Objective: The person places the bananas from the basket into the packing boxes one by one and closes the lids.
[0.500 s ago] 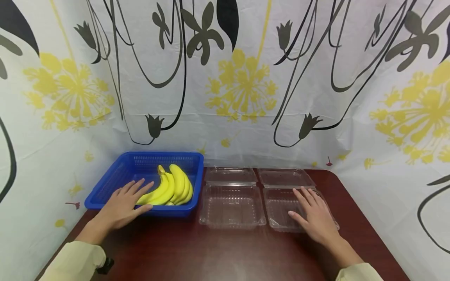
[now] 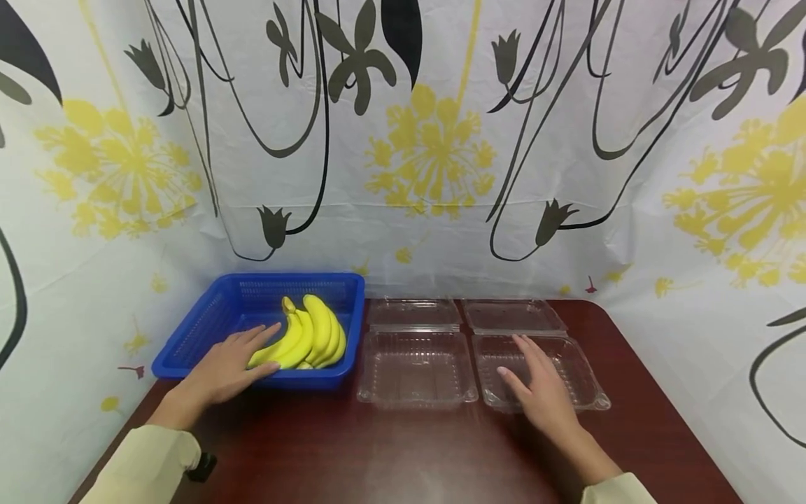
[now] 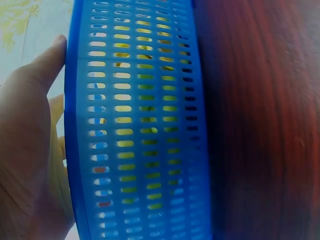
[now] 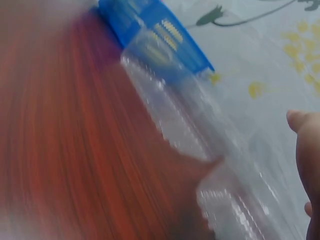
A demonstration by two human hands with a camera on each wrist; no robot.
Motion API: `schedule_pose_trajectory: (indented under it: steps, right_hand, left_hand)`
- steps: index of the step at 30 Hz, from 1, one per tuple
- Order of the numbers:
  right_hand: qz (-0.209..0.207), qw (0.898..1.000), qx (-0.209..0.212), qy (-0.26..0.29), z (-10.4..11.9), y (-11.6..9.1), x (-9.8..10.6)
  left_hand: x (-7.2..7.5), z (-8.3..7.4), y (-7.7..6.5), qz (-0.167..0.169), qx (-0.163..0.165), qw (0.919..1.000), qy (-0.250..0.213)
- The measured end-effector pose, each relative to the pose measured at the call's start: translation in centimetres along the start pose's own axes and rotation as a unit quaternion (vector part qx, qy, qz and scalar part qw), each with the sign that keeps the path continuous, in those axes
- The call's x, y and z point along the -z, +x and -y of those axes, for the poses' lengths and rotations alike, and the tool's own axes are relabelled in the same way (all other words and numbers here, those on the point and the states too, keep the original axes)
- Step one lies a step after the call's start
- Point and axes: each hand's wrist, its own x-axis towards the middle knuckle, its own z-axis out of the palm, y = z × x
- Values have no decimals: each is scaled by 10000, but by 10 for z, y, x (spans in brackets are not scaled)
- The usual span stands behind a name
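Observation:
Several yellow bananas lie in the right part of a blue plastic basket on the left of the table. Over the basket's near rim my left hand is held with fingers extended, close to the bananas and gripping nothing. In the left wrist view this hand is beside the slotted basket wall. My right hand hovers, fingers stretched out, above the right clear plastic container and partly hides it. Another clear container stands between it and the basket. Both containers have their hinged lids folded back.
The dark red wooden table extends in front of the basket and containers. A patterned white cloth hangs behind and along both sides. One container lid lies at the table's back edge.
My right hand has shifted left over the right container, uncovering more of its right side. My left hand has moved slightly right, toward the bananas.

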Motion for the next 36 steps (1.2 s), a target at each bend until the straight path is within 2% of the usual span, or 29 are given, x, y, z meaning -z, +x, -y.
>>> schedule_pose_trajectory:
  steps: [4,8,13,19,23,27,32,36]
  right_hand:
    - [-42,9995,-110,284,18,4,-7]
    - [-28,9953,-454,857,39,7,-14]
    - [74,9801,-885,1775,68,11,-23]
    - [178,9572,-1093,2674,89,13,-34]
    - [183,9513,-1237,2818,92,12,-41]
    - [95,9529,-1322,2728,92,9,-48]
    - [45,9599,-1421,2415,92,2,-57]
    - [47,9657,-1335,2227,92,-4,-64]
  left_hand:
    - [3,1,9,-41,-56,9999,-153]
    - [9,1,17,-2,46,9989,-458]
    - [9,-3,25,110,171,9972,-725]
    - [2,-6,32,165,290,9964,-778]
    - [-3,-5,38,187,356,9955,-862]
    - [-6,-2,44,236,315,9950,-914]
    - [-10,2,49,348,285,9929,-1098]
    - [-12,4,53,387,278,9896,-1355]
